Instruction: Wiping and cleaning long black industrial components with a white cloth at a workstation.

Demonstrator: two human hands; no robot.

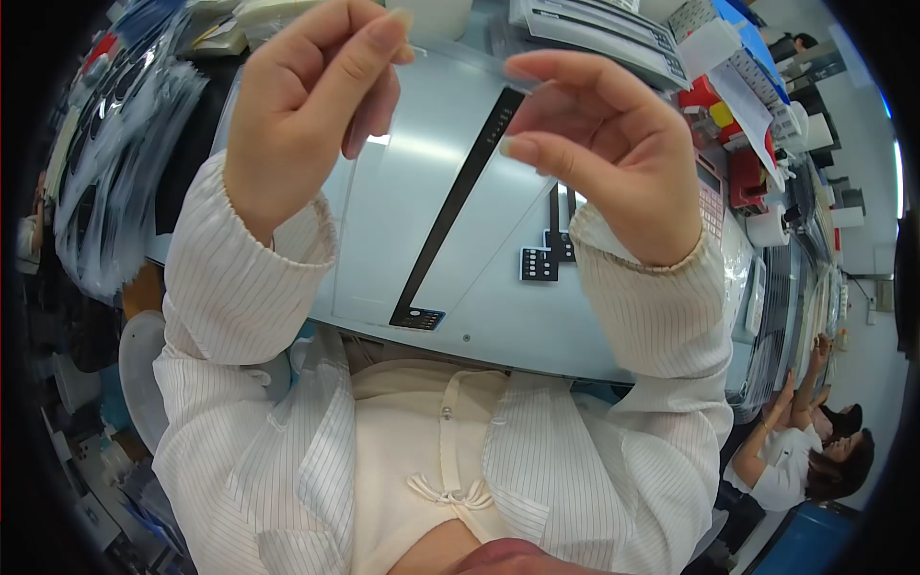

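My left hand [316, 101] is raised at the upper left, its thumb pressed toward curled fingers. Anything pinched there is too small or hidden to make out. My right hand [618, 144] is raised opposite, fingers curved and thumb apart from the index finger, with a visible gap. Below and between the hands is a long black strip panel [455, 211], with a short foot bearing small light marks at its near end. Its far end reaches up beside my right fingertips; whether they touch it I cannot tell. Thin clear film edges seem to run alongside the strip.
Smaller black panels with light squares [540, 264] lie by my right wrist on the pale work table [383, 259]. Clear plastic bags [125, 182] hang at the left. Stacked printed panels [604, 38] stand at the back. A pink calculator [711, 196] and other people [795, 460] are at the right.
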